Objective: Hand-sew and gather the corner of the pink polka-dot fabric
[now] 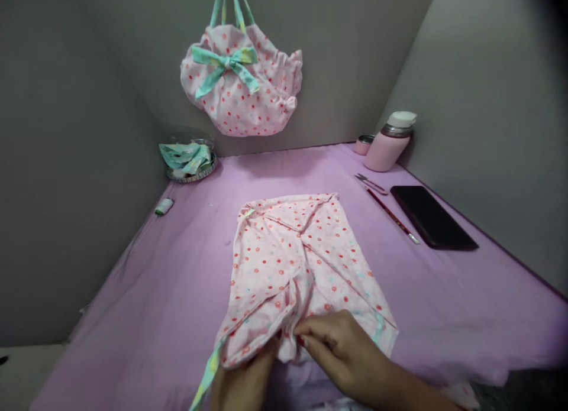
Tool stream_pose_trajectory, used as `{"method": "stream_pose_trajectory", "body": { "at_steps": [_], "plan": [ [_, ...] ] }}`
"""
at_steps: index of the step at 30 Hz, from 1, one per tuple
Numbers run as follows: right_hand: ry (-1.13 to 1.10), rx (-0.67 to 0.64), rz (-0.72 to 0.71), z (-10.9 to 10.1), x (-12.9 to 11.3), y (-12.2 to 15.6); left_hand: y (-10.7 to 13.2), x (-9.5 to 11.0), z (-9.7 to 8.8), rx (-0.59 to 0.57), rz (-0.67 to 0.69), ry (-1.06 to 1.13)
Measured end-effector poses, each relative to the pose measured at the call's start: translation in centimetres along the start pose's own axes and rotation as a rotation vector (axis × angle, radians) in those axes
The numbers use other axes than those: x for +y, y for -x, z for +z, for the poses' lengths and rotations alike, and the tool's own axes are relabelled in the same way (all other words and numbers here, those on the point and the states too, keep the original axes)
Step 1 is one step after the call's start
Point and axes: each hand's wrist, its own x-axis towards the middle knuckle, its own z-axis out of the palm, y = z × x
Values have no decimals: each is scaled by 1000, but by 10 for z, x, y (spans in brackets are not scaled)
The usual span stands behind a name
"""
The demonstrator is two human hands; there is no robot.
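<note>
A pink dotted cloth piece [297,257] lies folded on the purple table cover [155,304], its near edge gathered. My right hand [346,352] pinches the gathered near edge, fingers closed on the fabric. My left hand [244,381] is partly under the cloth at the near left, gripping the same edge; its fingers are mostly hidden. A green-yellow strap [206,378] hangs from the cloth by my left hand.
A finished pink dotted bag [242,83] with a green bow hangs on the back wall. A dish of green fabric scraps [189,159] and a small tube [164,206] sit at left. A pink bottle [390,142], small snips [370,183], a pencil [393,216] and a dark phone [432,217] lie at right.
</note>
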Motion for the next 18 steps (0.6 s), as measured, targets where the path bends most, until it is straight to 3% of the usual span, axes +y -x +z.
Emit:
{"method": "stream_pose_trajectory", "body": {
  "at_steps": [3, 7, 12, 18],
  "plan": [
    [-46, 6, -4, -1, -2, -1, -5, 8, -1, 11, -37, -52],
    [-116, 37, -12, -3, -4, -2, -6, 12, 1, -39, -85, 211],
    [-164, 41, 1, -4, -5, -1, 0, 17, 4, -146, -284, 529],
    [-206, 44, 23, -5, -6, -2, 2, 23, 3, -202, -392, 660]
  ]
}}
